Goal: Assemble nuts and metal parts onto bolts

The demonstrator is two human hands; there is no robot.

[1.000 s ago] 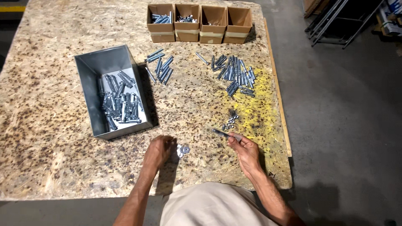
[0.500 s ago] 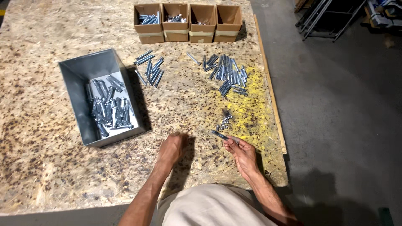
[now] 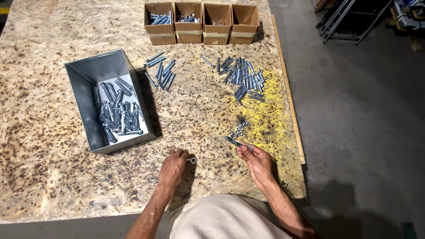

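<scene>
Lower centre: left hand (image 3: 172,167) pinching small nut (image 3: 192,159) on surface (image 3: 53,186); right hand (image 3: 256,160) gripping bolt (image 3: 233,141), tip outward for access.

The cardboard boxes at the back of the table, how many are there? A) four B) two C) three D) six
A: four open brown cardboard boxes stand side by side in a row at the far edge of the table, beyond the loose bolts.
</scene>
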